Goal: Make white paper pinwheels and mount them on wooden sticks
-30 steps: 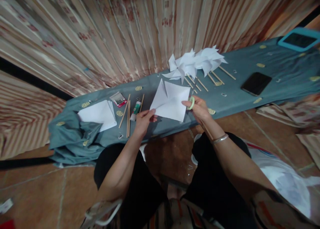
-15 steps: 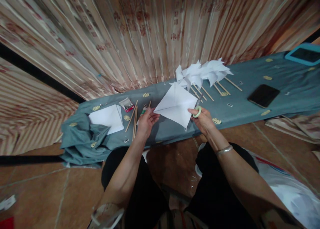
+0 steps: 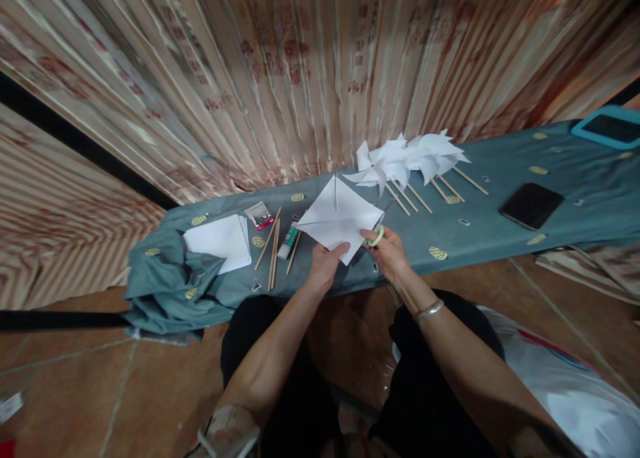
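A square sheet of white paper (image 3: 340, 208), with slits running in from its corners, is held up over the cloth-covered bench. My left hand (image 3: 327, 265) pinches its lower edge, thumb on top. At the paper's right corner is my right hand (image 3: 389, 251), fingers closed through the pale green handle of a pair of scissors (image 3: 376, 236). The scissors' dark blades point up and away beside the paper, partly hidden. Just beyond lie several white paper pinwheels (image 3: 407, 159) on wooden sticks, overlapping in a row.
Left of the paper are a glue stick (image 3: 288, 240), several wooden sticks (image 3: 274, 255), an opened packet of small metal pins (image 3: 260, 215) and a stack of white sheets (image 3: 220, 241). A dark phone (image 3: 532, 205) and a blue-framed tablet (image 3: 607, 126) rest on the right. A curtain (image 3: 310, 78) hangs behind.
My left hand has gone from the paper's left corner to its lower edge. The paper has shifted slightly left, and my right hand with the scissors has moved left too.
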A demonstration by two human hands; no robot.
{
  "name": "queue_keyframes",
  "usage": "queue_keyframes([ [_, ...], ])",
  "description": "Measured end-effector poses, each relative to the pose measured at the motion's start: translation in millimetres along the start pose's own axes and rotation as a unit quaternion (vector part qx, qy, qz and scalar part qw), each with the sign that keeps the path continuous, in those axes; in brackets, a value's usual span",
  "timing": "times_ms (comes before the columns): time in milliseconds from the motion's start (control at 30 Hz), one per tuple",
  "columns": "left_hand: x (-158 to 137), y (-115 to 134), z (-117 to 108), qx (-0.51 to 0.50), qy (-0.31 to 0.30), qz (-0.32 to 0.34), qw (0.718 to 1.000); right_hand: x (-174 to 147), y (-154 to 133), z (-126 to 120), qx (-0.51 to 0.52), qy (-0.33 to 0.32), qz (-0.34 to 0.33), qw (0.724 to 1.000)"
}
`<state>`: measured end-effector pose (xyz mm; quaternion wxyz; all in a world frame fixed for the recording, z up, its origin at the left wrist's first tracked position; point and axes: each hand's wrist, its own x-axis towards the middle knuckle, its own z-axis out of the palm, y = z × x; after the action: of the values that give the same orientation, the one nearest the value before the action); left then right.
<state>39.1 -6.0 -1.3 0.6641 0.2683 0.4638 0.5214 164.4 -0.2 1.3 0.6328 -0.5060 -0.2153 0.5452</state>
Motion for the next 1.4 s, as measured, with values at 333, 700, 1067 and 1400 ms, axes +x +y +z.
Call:
queue_keyframes([
  [333, 3.3, 18.9, -21.7, 0.108, -0.028, -0.006, 0.994, 12.5, -17.9, -22.9, -0.010, 0.037, -0.024, 0.999],
  [700, -13.5, 14.6, -5.9, 0.015, -0.116, 0.030, 0.993, 15.3, -9.2, -19.4, 0.003, 0.045, -0.014, 0.999],
  [1067, -19.1, 7.1, 5.9, 0.118, -0.148, 0.082, 0.979, 22.7, -6.0, -9.5, 0.003, 0.049, -0.040, 0.998],
  [1400, -16.1, -4.3, 1.2, 0.102, -0.127, 0.063, 0.985, 21.0, -8.5, -9.1, 0.016, 0.048, -0.053, 0.997],
])
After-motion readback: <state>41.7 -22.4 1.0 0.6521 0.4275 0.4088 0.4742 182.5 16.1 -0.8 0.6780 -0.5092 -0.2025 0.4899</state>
